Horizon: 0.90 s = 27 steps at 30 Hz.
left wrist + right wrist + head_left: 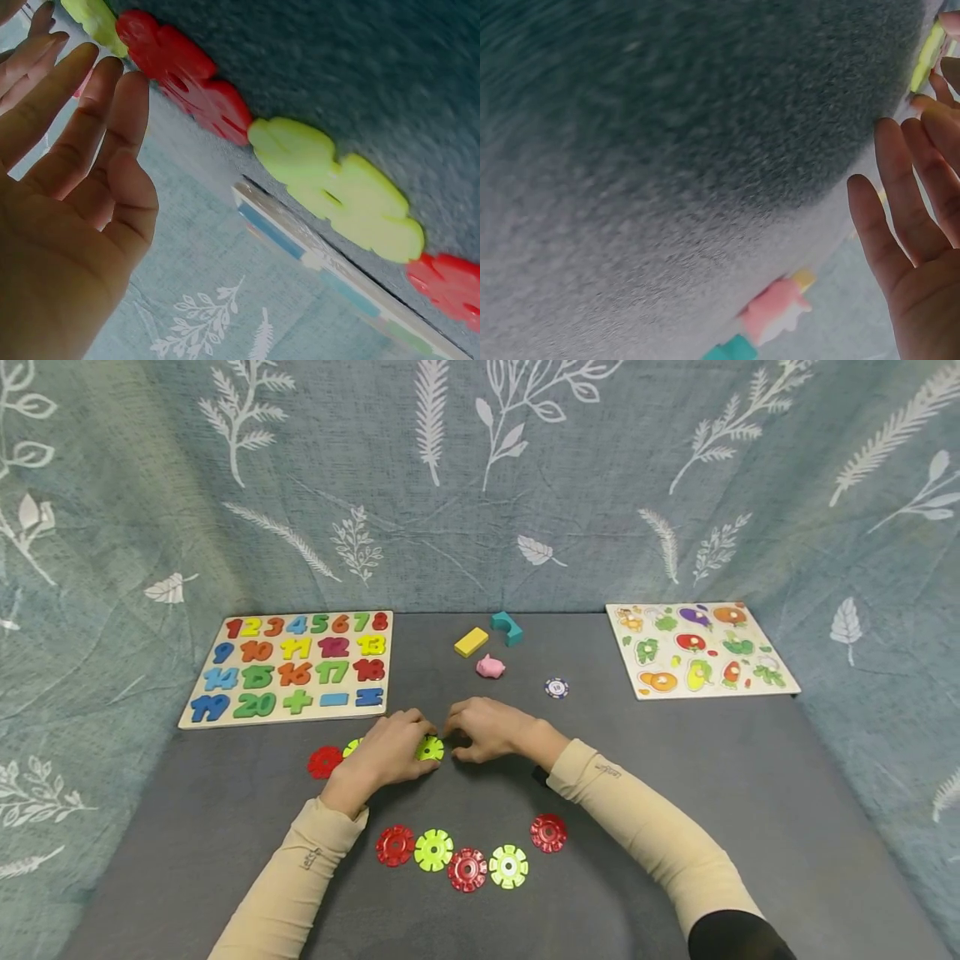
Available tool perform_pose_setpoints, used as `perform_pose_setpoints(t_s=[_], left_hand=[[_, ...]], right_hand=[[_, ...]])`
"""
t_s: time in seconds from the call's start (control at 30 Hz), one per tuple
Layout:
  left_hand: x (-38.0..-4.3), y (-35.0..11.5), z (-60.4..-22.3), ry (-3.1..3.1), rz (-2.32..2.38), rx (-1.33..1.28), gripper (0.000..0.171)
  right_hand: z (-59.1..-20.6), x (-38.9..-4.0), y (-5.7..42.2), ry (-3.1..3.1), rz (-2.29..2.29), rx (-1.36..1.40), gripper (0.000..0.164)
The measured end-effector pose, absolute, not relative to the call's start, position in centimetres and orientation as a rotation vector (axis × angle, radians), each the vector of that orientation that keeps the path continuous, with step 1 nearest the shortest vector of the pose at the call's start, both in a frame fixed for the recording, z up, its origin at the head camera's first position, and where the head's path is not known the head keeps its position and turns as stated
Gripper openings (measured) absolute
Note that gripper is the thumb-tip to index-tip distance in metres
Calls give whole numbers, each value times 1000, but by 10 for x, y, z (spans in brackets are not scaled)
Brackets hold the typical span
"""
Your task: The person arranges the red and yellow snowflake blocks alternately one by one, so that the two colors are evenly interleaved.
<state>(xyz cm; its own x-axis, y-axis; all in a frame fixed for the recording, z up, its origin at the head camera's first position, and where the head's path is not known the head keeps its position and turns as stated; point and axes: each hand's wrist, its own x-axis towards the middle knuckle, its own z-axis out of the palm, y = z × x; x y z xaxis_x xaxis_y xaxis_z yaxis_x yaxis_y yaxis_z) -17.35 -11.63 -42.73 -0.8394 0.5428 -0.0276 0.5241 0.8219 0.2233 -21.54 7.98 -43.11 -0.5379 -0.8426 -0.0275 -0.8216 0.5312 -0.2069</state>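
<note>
My left hand (384, 750) is over the upper row of flower-shaped plastic discs, its fingertips and thumb at the yellow-green disc (431, 749) that ends the row. Further left, a red disc (325, 762) and another yellow-green disc (351, 747) show past the wrist. In the left wrist view a red disc (184, 75) and a yellow-green disc (337, 191) lie edge to edge, with loosely bent fingers (79, 127) beside them and nothing gripped. Just right of the end disc, my right hand (491, 729) hovers low over the table, fingers relaxed and holding nothing.
Nearer me lies a curve of alternating red (394, 846) and yellow-green discs (433, 850). A number puzzle board (193, 720) stands back left, a vegetable board (720, 692) back right. Between them are a yellow block (471, 642), teal arch (507, 628), pink pig (491, 667) and poker chip (557, 687).
</note>
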Motion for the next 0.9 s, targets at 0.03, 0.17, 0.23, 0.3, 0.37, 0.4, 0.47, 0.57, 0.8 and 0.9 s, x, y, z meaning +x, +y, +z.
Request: perform_pose_setpoints(t_s=[0.03,0.17,0.23,0.3,0.37,0.4,0.47,0.57,0.8,0.9], left_hand=[[-174,-116,-427,2904,323,864,45],[-174,-115,-428,2877,351,884,41],[-175,-115,-427,2868,356,873,40],[-175,-115,-427,2860,363,857,40],[-176,-114,-426,2856,360,852,40],[-176,-114,-426,2856,361,847,40],[-176,-113,-425,2857,361,842,39],[-176,-111,-426,2857,361,832,38],[-175,-111,-426,2863,358,824,37],[-175,-111,-427,2870,363,845,36]], right_hand=[[-431,-215,81,2643,-251,-1435,31],[-431,-214,85,2658,-250,-1416,31],[-430,-214,87,2661,-257,-1406,31],[-429,-214,89,2658,-270,-1398,31],[-427,-214,92,2659,-267,-1383,32],[-426,-214,93,2660,-270,-1375,32],[-425,-212,97,2664,-275,-1365,33],[-424,-210,106,2675,-263,-1359,35],[-421,-201,127,2683,-250,-1353,36],[-421,-194,137,2682,-247,-1344,36]])
